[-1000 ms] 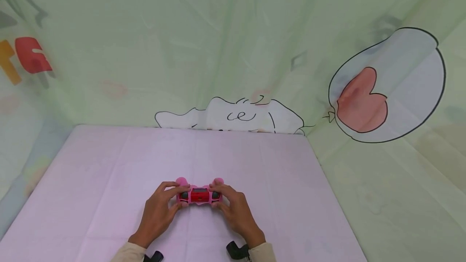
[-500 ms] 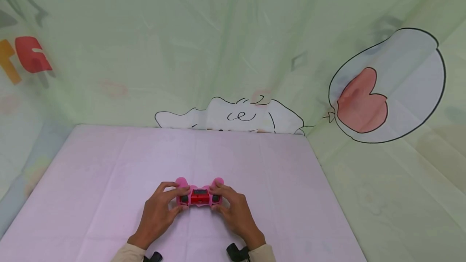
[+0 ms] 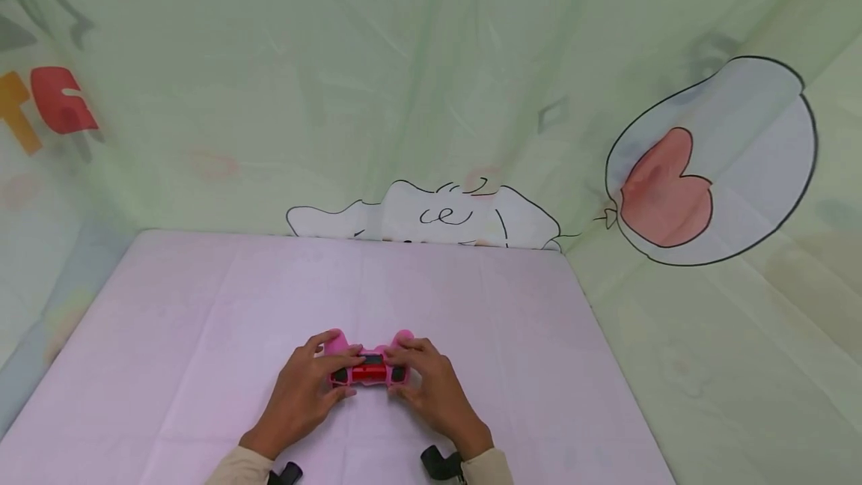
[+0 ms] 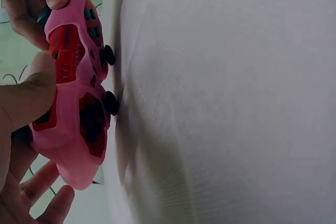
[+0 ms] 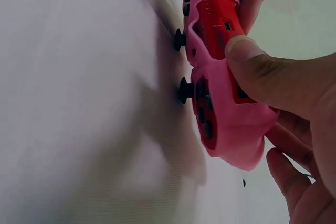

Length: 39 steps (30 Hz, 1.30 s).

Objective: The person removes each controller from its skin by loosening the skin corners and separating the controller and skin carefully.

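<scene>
A red game controller in a pink silicone cover [image 3: 369,373] sits low over the table, its top edge with the red strip facing the person. Its black thumbsticks [image 4: 110,103] point down at the cloth, close to it. My left hand [image 3: 301,394] holds one end, thumb on the near edge and fingers over the back. At the other end my right hand [image 3: 436,394] grips in the same way. In the right wrist view the right thumb [image 5: 247,51] presses the top edge beside a small port. Part of the cover lies hidden behind the fingers.
A pale pink cloth [image 3: 236,305] covers the table. Behind it rises a light green curtain [image 3: 303,81] with printed drawings, among them a balloon with a heart [image 3: 761,156] on the right. Dark wrist mounts [image 3: 441,464] show at both sleeves.
The controller has tipped slightly and shifted a little nearer the person. My left fingers have slid right toward its middle, while the right hand stays at its end.
</scene>
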Each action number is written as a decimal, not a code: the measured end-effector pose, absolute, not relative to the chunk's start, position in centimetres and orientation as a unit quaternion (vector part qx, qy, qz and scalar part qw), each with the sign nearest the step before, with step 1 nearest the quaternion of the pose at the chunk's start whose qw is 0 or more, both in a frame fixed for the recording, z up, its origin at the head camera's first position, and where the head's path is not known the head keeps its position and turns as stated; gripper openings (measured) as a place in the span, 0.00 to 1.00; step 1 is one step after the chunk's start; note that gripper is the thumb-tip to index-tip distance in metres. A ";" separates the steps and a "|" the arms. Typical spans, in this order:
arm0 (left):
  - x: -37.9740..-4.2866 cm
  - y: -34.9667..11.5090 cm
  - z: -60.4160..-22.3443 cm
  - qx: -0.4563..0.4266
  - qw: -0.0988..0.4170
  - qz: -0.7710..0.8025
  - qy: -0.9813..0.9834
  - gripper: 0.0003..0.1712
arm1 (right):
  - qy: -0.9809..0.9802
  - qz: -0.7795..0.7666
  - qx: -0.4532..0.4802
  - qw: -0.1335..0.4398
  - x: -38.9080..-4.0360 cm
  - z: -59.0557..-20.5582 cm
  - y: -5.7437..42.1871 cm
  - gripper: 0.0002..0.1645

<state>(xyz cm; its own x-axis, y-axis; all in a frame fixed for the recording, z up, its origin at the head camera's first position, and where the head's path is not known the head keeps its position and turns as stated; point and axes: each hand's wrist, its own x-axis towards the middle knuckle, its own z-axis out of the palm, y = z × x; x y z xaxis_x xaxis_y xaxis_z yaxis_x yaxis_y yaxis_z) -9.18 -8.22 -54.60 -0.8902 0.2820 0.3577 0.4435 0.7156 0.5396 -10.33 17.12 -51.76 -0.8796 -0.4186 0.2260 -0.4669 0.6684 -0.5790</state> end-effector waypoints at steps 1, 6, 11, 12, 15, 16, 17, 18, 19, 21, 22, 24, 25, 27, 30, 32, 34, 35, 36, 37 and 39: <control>-9.2 -8.2 -54.6 -0.200 0.126 -0.316 -0.919 0.36 | -0.913 0.323 0.246 0.031 -10.4 -51.6 17.1 0.31; -9.3 -8.2 -54.3 -0.206 0.122 -0.304 -0.922 0.37 | -0.906 0.321 0.275 -0.007 -11.1 -50.8 16.6 0.25; -9.4 -8.2 -54.1 -0.206 0.112 -0.298 -0.925 0.37 | -0.904 0.302 0.301 -0.021 -11.7 -50.1 16.3 0.21; -9.5 -8.2 -54.1 -0.206 0.111 -0.295 -0.926 0.37 | -0.908 0.292 0.301 -0.020 -11.8 -50.0 16.3 0.21; -9.7 -8.1 -54.1 -0.204 0.107 -0.285 -0.930 0.38 | -0.917 0.259 0.302 -0.020 -12.2 -49.7 16.4 0.20; -9.7 -8.1 -54.1 -0.203 0.106 -0.282 -0.932 0.38 | -0.920 0.248 0.303 -0.020 -12.4 -49.8 16.5 0.19; -9.8 -8.0 -54.1 -0.200 0.103 -0.281 -0.933 0.38 | -0.922 0.237 0.306 -0.020 -12.5 -49.7 16.5 0.19; -9.8 -8.0 -54.1 -0.197 0.099 -0.280 -0.934 0.37 | -0.923 0.227 0.311 -0.020 -12.7 -49.7 16.6 0.19; -9.8 -8.0 -54.0 -0.193 0.096 -0.281 -0.935 0.37 | -0.923 0.217 0.317 -0.018 -12.9 -49.6 16.6 0.18; -9.8 -8.0 -54.1 -0.188 0.091 -0.283 -0.936 0.37 | -0.923 0.196 0.333 -0.010 -13.3 -49.6 16.7 0.17; -9.8 -8.0 -54.1 -0.186 0.090 -0.283 -0.937 0.37 | -0.922 0.185 0.340 -0.005 -13.5 -49.5 16.8 0.16; -9.9 -8.0 -54.1 -0.184 0.088 -0.284 -0.937 0.37 | -0.921 0.166 0.353 0.003 -13.9 -49.2 16.9 0.15; -9.9 -8.0 -54.1 -0.184 0.089 -0.284 -0.937 0.37 | -0.920 0.157 0.360 0.006 -14.1 -49.1 16.9 0.15; -9.9 -8.1 -54.1 -0.184 0.087 -0.284 -0.937 0.37 | -0.919 0.142 0.369 0.006 -14.4 -49.0 16.9 0.16; -9.9 -8.1 -53.9 -0.184 0.082 -0.287 -0.937 0.37 | -0.916 0.124 0.382 0.002 -15.0 -48.7 16.9 0.19; -9.9 -8.2 -53.8 -0.182 0.076 -0.289 -0.937 0.37 | -0.913 0.115 0.391 -0.003 -15.3 -48.5 16.9 0.21; -9.9 -8.2 -53.7 -0.180 0.072 -0.290 -0.937 0.37 | -0.911 0.108 0.399 -0.008 -15.6 -48.3 16.9 0.22; -9.9 -8.2 -53.7 -0.179 0.070 -0.291 -0.937 0.37 | -0.909 0.103 0.404 -0.012 -15.8 -48.3 16.8 0.22; -9.9 -8.2 -53.7 -0.180 0.068 -0.291 -0.937 0.37 | -0.907 0.098 0.409 -0.015 -16.0 -48.3 16.8 0.23; -9.9 -8.2 -53.7 -0.180 0.069 -0.289 -0.938 0.37 | -0.905 0.093 0.414 -0.018 -16.2 -48.2 16.8 0.23; -9.9 -8.1 -53.7 -0.184 0.073 -0.285 -0.938 0.36 | -0.902 0.085 0.422 -0.028 -16.6 -48.2 16.7 0.24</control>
